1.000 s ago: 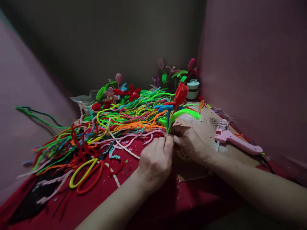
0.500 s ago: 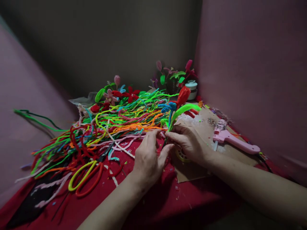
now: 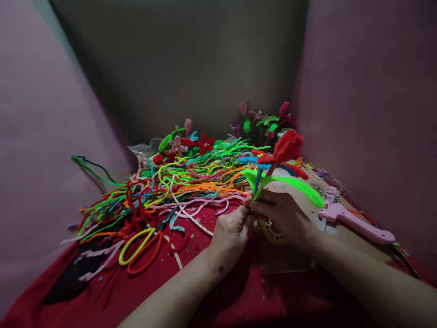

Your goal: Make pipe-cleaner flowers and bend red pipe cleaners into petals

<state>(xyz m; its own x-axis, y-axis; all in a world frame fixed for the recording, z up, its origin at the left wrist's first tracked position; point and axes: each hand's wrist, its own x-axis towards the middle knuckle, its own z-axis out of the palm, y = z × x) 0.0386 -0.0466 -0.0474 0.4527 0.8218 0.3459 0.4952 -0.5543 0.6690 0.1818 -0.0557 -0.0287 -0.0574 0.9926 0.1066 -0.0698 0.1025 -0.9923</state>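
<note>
Both my hands meet around the stems of a small bouquet of pipe-cleaner flowers [image 3: 288,146]. It has a red tulip-like bloom, a blue flower and long bright green leaves [image 3: 300,186] that arch to the right. My left hand [image 3: 232,230] pinches the stems low down, its fingertips pressed together. Close beside it, my right hand [image 3: 285,214] is closed on the stems just under the leaves. The lower stem ends are hidden by my fingers. Below my right hand lies a yellowish ring-shaped spool [image 3: 273,232], partly covered.
A heap of colourful pipe cleaners [image 3: 191,177] spreads across the red cloth [image 3: 143,296]. Scissors with yellow and red handles [image 3: 139,248] lie at left. A pink glue gun [image 3: 358,221] rests on cardboard [image 3: 290,262] at right. Finished flowers [image 3: 205,143] stand behind.
The bouquet has turned and come nearer, so its red bloom and leaves show larger. My left hand has closed in from loosely spread fingers to a pinch. The view has shifted left.
</note>
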